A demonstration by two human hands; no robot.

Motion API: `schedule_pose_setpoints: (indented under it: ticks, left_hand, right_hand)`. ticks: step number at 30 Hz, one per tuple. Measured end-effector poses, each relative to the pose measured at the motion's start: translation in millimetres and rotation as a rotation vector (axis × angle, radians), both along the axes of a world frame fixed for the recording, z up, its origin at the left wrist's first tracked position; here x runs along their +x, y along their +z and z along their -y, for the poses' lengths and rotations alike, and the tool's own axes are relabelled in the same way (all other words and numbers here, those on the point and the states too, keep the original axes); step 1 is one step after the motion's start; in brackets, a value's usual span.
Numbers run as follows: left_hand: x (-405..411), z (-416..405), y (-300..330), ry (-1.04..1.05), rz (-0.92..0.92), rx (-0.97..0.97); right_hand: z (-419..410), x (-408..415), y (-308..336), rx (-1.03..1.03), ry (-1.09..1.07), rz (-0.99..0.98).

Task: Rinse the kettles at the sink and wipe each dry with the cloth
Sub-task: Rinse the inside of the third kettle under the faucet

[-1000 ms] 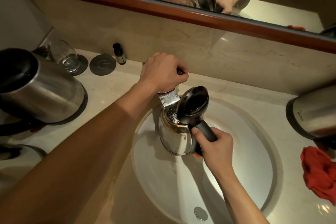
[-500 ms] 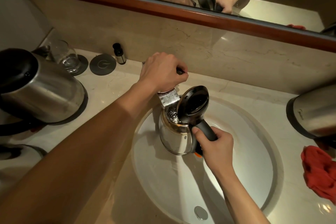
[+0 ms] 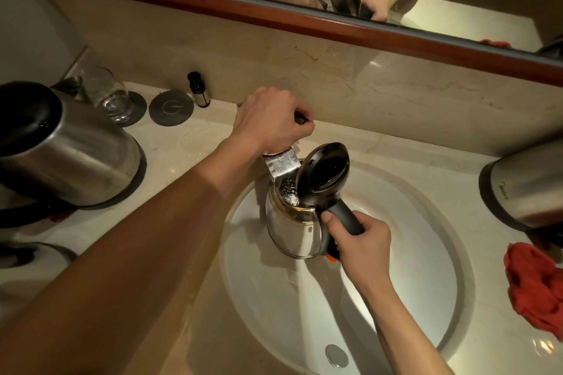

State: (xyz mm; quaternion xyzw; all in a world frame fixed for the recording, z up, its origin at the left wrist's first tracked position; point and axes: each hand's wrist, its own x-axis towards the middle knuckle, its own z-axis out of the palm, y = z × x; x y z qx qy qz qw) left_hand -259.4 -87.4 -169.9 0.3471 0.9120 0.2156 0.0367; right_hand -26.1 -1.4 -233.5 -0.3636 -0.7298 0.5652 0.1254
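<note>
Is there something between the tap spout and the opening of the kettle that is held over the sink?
Nothing visible. The lid stands open, tipped back toward the handle, and the tap spout ends right above the kettle mouth. The right hand grips the handle; the left hand grips the tap lever.

At frame centre the right hand (image 3: 362, 248) grips an open kettle (image 3: 291, 230) under the tap (image 3: 281, 163); the left hand (image 3: 271, 120) grips the tap handle.
</note>
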Motion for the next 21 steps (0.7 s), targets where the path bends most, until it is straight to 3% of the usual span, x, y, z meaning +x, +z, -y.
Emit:
schedule_pose_setpoints:
  ticks: [21]
  left_hand:
    - [0.7, -0.1, 0.4, 0.012, 0.010, -0.001]
  right_hand:
    - [-2.6, 1.8, -7.8, 0.001, 0.001, -0.008]
